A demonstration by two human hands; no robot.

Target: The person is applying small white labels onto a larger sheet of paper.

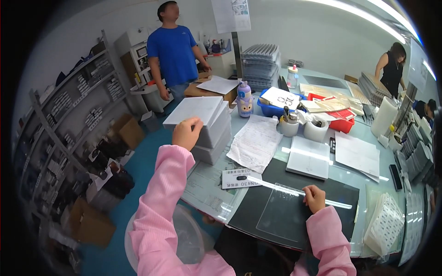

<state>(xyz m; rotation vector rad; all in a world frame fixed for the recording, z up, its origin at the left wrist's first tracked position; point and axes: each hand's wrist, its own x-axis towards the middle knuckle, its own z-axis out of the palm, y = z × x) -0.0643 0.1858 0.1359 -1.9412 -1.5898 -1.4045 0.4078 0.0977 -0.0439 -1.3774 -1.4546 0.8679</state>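
Observation:
My left hand [188, 133] is at the near side of a tall stack of pale grey sheets [198, 110], its fingers bent and drawn together against the top layers. Whether they pinch a sheet is hidden. On a black mat [331, 188] lies a thin clear rectangular sheet [282, 214] with light edges. My right hand [314, 198] rests by that sheet's far right part, fingers curled in; what they may hold is too small to make out. Both arms wear pink sleeves. A printed label card [240, 179] lies at the mat's far left corner.
Beyond the mat lie a crumpled written paper [255, 142], a white stack [308, 157] and loose papers [358, 154]. A purple bottle [245, 99], a blue tray [271, 109] and a red tray [341, 125] stand farther back. Two people [172, 55] [391, 69] stand across the room.

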